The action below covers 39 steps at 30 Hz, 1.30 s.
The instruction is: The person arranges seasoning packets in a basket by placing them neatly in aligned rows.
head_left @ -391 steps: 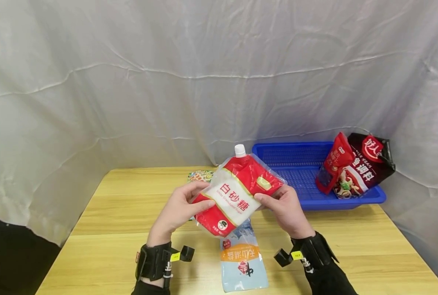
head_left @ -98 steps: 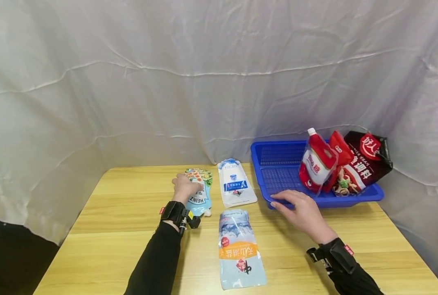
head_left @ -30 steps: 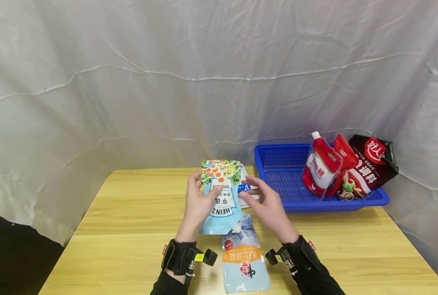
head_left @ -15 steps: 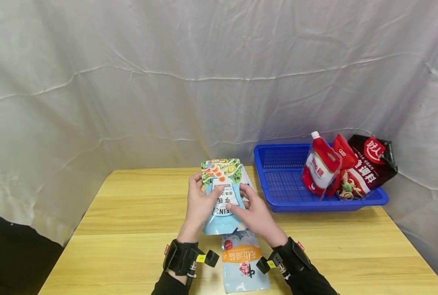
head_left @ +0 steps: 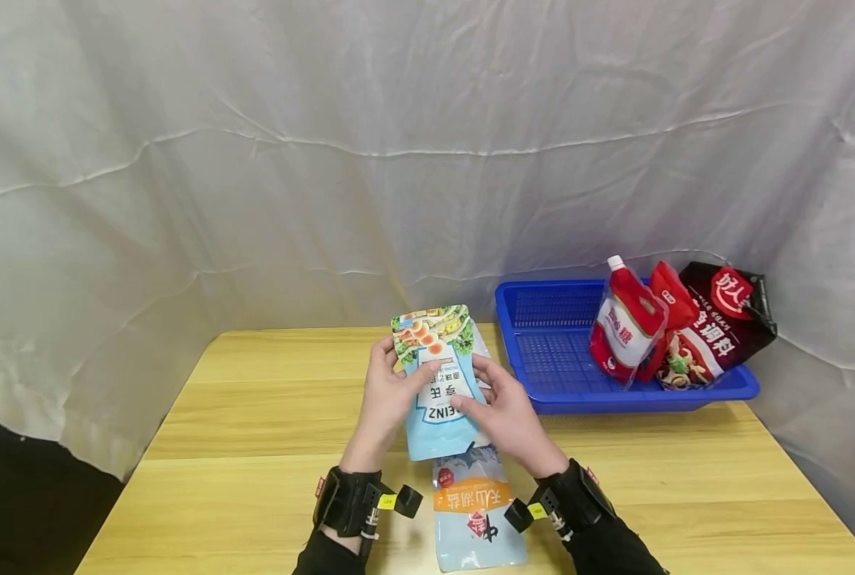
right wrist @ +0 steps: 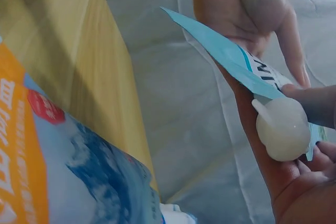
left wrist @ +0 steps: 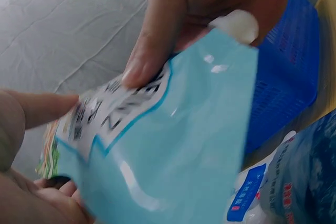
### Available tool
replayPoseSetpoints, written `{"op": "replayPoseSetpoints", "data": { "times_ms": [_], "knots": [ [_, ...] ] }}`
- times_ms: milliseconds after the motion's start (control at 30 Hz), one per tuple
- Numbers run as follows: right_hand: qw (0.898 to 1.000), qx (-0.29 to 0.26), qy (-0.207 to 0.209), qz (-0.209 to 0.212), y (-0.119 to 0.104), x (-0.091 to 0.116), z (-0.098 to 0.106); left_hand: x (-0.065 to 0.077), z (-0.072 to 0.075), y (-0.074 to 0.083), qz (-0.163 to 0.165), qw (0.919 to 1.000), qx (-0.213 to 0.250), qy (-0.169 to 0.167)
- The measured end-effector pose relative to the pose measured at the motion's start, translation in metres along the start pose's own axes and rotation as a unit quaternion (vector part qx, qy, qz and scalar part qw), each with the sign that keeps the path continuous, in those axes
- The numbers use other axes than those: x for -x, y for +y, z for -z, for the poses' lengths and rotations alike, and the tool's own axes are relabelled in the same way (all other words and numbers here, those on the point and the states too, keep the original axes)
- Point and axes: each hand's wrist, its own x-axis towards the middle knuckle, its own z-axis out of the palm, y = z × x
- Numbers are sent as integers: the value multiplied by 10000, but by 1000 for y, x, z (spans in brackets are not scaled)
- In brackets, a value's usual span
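Both hands hold a light blue Heinz sauce pouch [head_left: 442,438] above the table, its lettering upside down in the head view. My left hand [head_left: 383,406] grips its left edge, thumb across the front and fingers behind. On the right edge my right hand [head_left: 512,415] pinches it, thumb over the label. A white cap [right wrist: 283,129] sticks out at one corner, near the right palm. Below the pouch lies a blue and orange salt packet [head_left: 479,535], its top end overlapped. A white salt packet [left wrist: 249,192] lies behind, mostly hidden in the head view.
A blue plastic basket [head_left: 643,405] stands at the back right of the wooden table [head_left: 255,423]. Leaning together in its right part are a white-capped sugar pouch [head_left: 625,339], a red pouch [head_left: 672,294] and a black seasoning bag [head_left: 747,339]. Grey cloth [head_left: 399,200] hangs behind.
The sugar pouch, earlier in both hands, went into the basket. The left hand lifted the Heinz pouch from the table; the right hand then took hold too, and the pouch has tilted slightly.
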Motion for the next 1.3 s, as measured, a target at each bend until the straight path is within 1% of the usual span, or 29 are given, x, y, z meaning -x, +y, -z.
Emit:
{"op": "replayPoseSetpoints", "data": {
  "times_ms": [167,333,433,533,667,800,867,967,1100,1200,1300],
  "knots": [
    [9993,280,-150,187,-2,0,12,-1,8,4,130,9998,90,-73],
    [9967,541,-488,369,-6,1,25,-2,18,8,143,9992,319,-177],
    [9937,754,-682,472,-8,2,33,-2,25,10,135,9985,415,-336],
    [9911,863,-891,491,-10,3,38,-2,31,12,162,9971,485,-572],
    [9878,909,-1191,420,-11,5,43,-2,36,12,205,9947,381,-937],
    [9846,897,-1468,325,-11,4,44,-2,38,11,318,9926,26,-1169],
    [9829,920,-1565,296,-10,4,44,-2,38,11,364,9916,-142,-1232],
    [9813,987,-1631,282,-10,4,44,-2,38,10,368,9906,-285,-1288],
    [9805,1016,-1661,262,-9,3,43,-2,38,9,333,9907,-388,-1261],
    [9800,1032,-1679,256,-8,3,43,-2,38,9,320,9909,-422,-1235],
    [9814,1022,-1609,221,-6,3,43,-1,38,10,297,9918,-394,-1178]
  ]
}}
